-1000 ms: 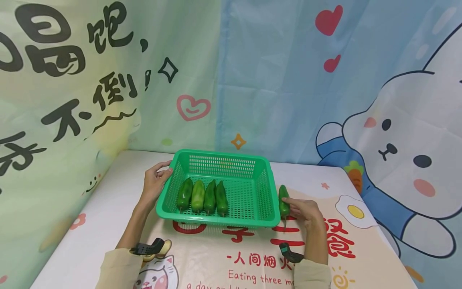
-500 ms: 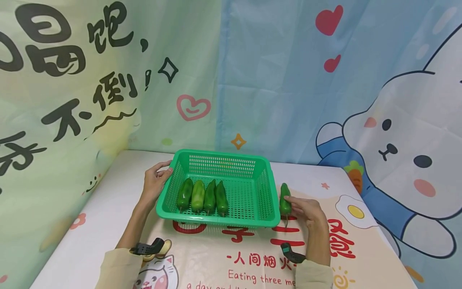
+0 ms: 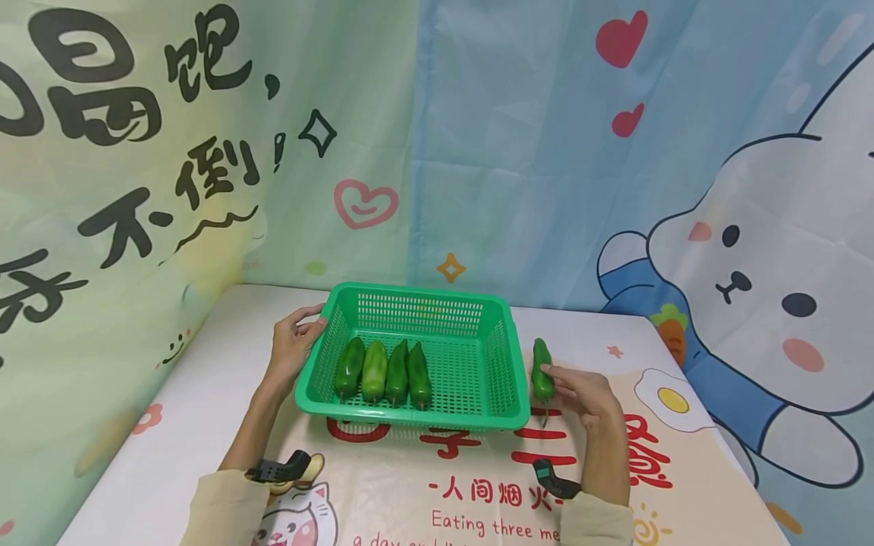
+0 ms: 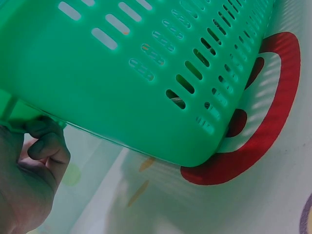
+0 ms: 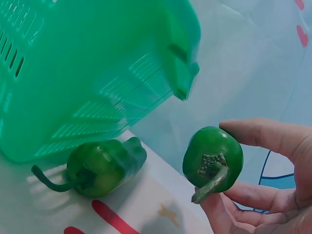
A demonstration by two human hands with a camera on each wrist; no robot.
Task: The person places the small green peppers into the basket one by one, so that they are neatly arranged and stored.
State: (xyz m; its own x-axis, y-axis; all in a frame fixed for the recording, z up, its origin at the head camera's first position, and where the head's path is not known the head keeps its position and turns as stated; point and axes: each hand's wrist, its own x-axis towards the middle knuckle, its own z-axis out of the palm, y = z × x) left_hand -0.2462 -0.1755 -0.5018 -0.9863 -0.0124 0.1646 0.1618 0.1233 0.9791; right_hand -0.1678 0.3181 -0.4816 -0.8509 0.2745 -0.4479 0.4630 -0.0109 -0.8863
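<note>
A green plastic basket point(image 3: 456, 371) stands on the table with several green peppers point(image 3: 375, 371) lying side by side in its left half. My left hand point(image 3: 290, 347) grips the basket's left rim, its fingers curled there in the left wrist view. Just off the basket's right side, my right hand point(image 3: 586, 390) pinches another green pepper point(image 5: 213, 161) between thumb and fingers, stem toward the wrist camera. In the right wrist view, a second pepper point(image 5: 105, 166) lies on the table close to the basket wall; from the head view I cannot make it out separately.
A printed tablecloth point(image 3: 396, 485) with red lettering covers the table. Behind it hangs a curtain point(image 3: 492, 189) with cartoon prints, close to the table's back edge.
My right hand has shifted slightly right and away from me, carrying the pinched pepper with it. The left hand and the basket stay where they were.
</note>
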